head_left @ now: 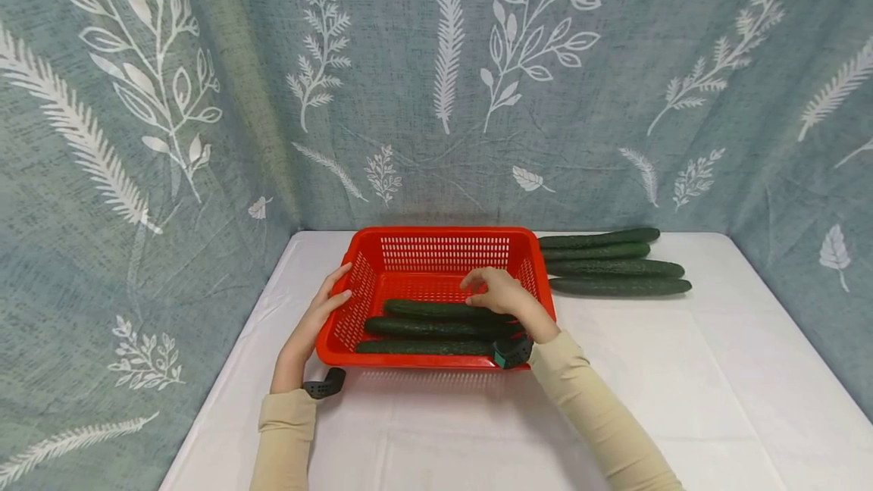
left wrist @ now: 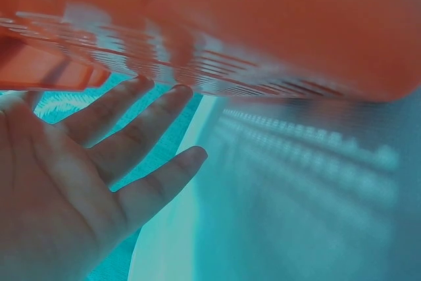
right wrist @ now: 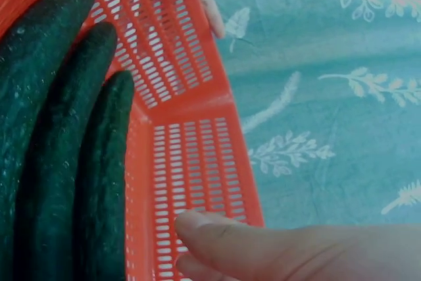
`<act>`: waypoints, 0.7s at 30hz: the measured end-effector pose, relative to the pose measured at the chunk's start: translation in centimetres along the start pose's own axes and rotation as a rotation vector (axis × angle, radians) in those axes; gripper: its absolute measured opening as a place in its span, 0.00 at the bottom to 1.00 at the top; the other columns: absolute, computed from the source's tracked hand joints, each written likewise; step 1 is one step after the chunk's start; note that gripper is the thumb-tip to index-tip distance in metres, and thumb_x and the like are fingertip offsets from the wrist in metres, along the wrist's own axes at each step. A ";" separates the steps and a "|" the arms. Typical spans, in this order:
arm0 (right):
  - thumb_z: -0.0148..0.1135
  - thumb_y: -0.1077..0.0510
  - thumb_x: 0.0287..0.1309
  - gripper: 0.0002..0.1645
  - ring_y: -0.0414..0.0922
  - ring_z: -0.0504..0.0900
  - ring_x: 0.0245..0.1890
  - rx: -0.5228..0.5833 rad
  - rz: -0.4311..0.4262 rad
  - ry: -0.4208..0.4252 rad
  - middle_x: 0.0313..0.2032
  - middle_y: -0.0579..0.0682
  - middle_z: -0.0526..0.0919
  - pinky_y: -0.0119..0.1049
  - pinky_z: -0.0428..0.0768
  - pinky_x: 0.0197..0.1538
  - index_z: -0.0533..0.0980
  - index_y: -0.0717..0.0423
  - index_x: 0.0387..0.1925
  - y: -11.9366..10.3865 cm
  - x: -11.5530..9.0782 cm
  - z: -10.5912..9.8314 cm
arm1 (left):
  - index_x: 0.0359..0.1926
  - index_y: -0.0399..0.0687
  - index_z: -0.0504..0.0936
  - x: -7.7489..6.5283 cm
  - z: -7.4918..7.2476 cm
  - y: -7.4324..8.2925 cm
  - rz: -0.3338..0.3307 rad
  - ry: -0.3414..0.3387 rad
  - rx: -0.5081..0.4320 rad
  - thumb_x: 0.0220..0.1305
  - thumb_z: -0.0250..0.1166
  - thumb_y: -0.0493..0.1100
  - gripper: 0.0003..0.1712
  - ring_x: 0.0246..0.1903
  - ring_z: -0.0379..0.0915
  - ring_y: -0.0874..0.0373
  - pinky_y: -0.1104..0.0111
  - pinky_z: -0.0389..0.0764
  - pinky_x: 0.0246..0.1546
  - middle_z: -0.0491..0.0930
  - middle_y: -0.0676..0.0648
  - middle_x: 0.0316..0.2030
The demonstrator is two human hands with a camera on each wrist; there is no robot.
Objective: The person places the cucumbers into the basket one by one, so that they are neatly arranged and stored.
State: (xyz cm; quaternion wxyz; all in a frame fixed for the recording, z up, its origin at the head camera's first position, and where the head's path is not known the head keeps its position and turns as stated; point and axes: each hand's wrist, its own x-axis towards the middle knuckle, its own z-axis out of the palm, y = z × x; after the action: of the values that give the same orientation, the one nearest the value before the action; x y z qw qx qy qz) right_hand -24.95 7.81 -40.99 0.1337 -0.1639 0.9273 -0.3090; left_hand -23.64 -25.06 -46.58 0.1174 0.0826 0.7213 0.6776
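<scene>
A red plastic basket (head_left: 443, 232) with slotted walls stands on the white-covered table. Three dark green cucumbers (head_left: 430, 328) lie side by side along its near wall; in the right wrist view their ends (right wrist: 105, 51) show close up. My left hand (head_left: 315, 318) rests against the basket's left side, and its extended fingers (left wrist: 141, 126) touch the outer wall in the left wrist view. Over the right part of the basket, my right hand (head_left: 502, 294) hovers just behind the farthest cucumber, fingers loosely bent around nothing.
Several more cucumbers (head_left: 617, 267) lie in a row on the table (head_left: 648, 370), right of the basket and near the back. A blue-green curtain (head_left: 409, 97) with white leaf patterns hangs behind and on both sides.
</scene>
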 end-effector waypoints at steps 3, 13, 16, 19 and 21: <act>0.63 0.60 0.56 0.16 0.53 0.76 0.48 0.014 -0.010 0.001 0.47 0.54 0.80 0.58 0.67 0.53 0.78 0.56 0.47 -0.2 -0.1 -0.2 | 0.72 0.61 0.44 0.0 0.0 0.0 0.001 -0.002 -0.002 0.70 0.46 0.49 0.33 0.56 0.59 0.45 0.67 0.77 0.46 0.50 0.41 0.67; 0.63 0.62 0.55 0.16 0.52 0.78 0.41 0.117 -0.096 0.023 0.46 0.59 0.80 0.39 0.77 0.38 0.78 0.60 0.47 0.4 -0.4 -0.7 | 0.72 0.59 0.44 0.1 0.0 0.0 0.012 -0.006 -0.007 0.70 0.47 0.49 0.34 0.57 0.59 0.43 0.67 0.77 0.46 0.49 0.40 0.67; 0.63 0.62 0.55 0.16 0.51 0.78 0.40 0.132 -0.107 0.027 0.47 0.59 0.80 0.38 0.77 0.38 0.78 0.60 0.47 0.6 -0.5 -1.0 | 0.72 0.60 0.44 0.0 0.0 0.0 0.006 -0.004 -0.012 0.70 0.47 0.50 0.34 0.57 0.59 0.42 0.66 0.77 0.45 0.50 0.40 0.67; 0.64 0.60 0.54 0.16 0.50 0.78 0.40 0.122 -0.113 0.040 0.46 0.59 0.80 0.38 0.76 0.39 0.78 0.58 0.45 0.7 -0.5 -1.3 | 0.72 0.60 0.44 0.0 0.0 0.0 0.003 -0.003 -0.014 0.70 0.47 0.49 0.34 0.57 0.58 0.43 0.66 0.77 0.46 0.50 0.40 0.67; 0.65 0.59 0.53 0.16 0.50 0.78 0.40 0.124 -0.110 0.050 0.45 0.58 0.81 0.39 0.76 0.39 0.79 0.57 0.45 0.7 -0.6 -1.5 | 0.72 0.60 0.44 0.0 0.0 0.0 0.000 0.001 -0.017 0.70 0.47 0.49 0.33 0.57 0.59 0.43 0.66 0.77 0.46 0.50 0.41 0.67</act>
State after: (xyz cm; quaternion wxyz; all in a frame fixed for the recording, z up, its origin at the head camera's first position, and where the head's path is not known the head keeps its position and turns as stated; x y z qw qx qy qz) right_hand -25.07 9.41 -40.17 0.1033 -0.1982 0.8989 -0.3768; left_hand -23.63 -25.10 -46.57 0.1178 0.0814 0.7156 0.6837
